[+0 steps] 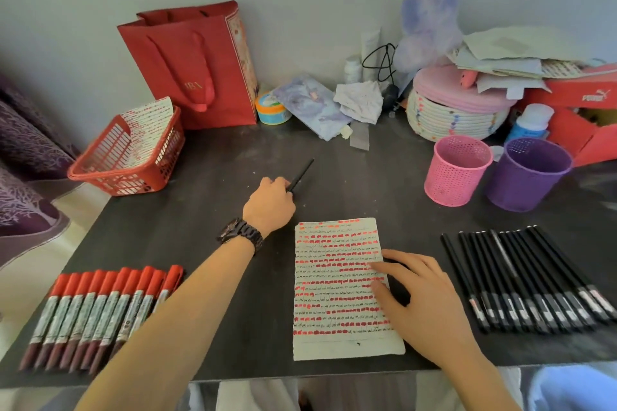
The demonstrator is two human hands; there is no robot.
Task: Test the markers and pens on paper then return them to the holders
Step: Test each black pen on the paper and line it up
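Note:
A sheet of paper [334, 340], covered in rows of red marks and small black scribbles, lies at the front middle of the dark table. My right hand [424, 304] rests on its right edge with fingers spread. Beyond the paper's far left corner, my left hand [272, 205] grips a thin black pen [302, 174] that points away to the right. Several red-capped markers [100, 310] lie in a row at the front left. Several black pens [527, 280] lie side by side at the front right. A pink mesh holder [455, 172] and a purple mesh holder [527, 173] stand behind them.
A red plastic basket [130, 160] holding marked paper sits at the left edge. A red gift bag [197, 67], a round woven box [457, 113], a red shoebox [581, 103], loose papers and small bottles crowd the back against the wall.

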